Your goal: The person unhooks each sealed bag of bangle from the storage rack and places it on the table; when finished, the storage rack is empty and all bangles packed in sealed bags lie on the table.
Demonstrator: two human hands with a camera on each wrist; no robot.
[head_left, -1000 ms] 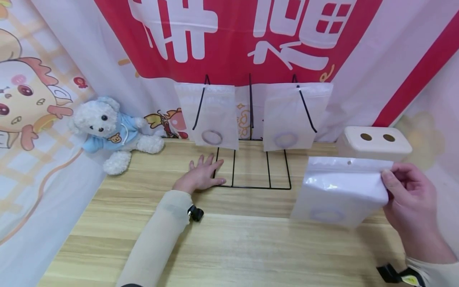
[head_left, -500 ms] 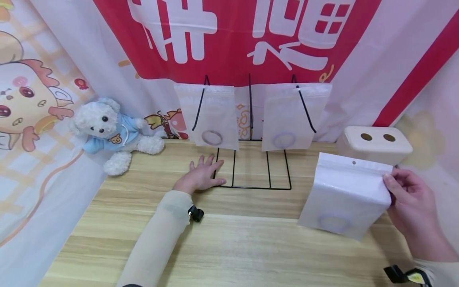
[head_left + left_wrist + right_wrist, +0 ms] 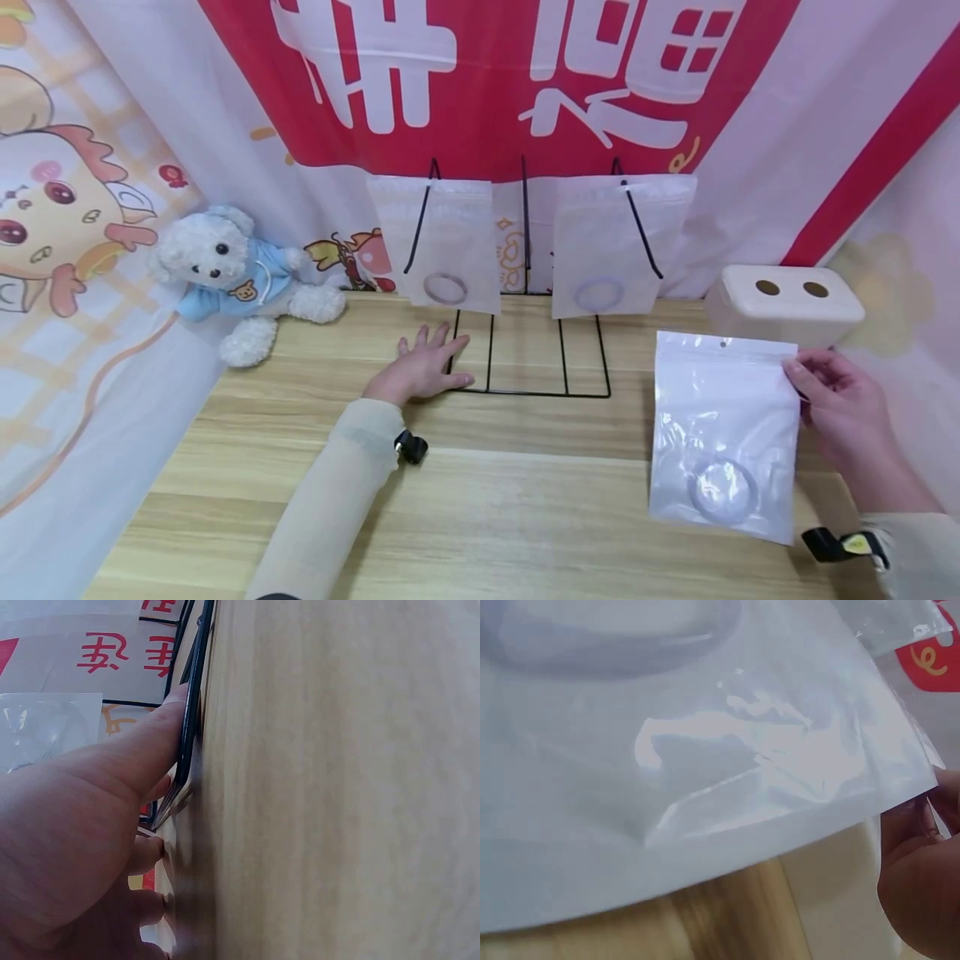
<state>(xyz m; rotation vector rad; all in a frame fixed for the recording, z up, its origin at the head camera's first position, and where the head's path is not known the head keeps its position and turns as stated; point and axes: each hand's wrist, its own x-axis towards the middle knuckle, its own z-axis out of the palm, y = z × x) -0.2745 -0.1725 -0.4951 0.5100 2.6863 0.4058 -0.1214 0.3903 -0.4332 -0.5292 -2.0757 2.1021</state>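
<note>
My right hand (image 3: 843,408) pinches the upper right corner of a white zip-lock bag (image 3: 697,400) between thumb and fingers. A pale ring like a bangle (image 3: 723,490) shows through its lower part. In the right wrist view the glossy bag (image 3: 667,772) fills most of the frame. With fingers spread, my left hand (image 3: 423,367) rests at the front left corner of a black wire rack's base (image 3: 525,392). Its thumb (image 3: 154,742) lies along the wire in the left wrist view. Two similar bags, a left one (image 3: 450,233) and a right one (image 3: 600,250), hang from the rack's hooks.
A cream box with two holes (image 3: 783,304) stands at the back right, behind the held bag. On the left sits a white teddy bear (image 3: 213,258) in a blue top. Behind the wooden table (image 3: 480,517) hangs a red and white printed cloth (image 3: 487,100).
The bag in my right hand has swung from tilted to hanging nearly upright, its front now facing the head camera. My right hand has shifted slightly left; the left hand stays put.
</note>
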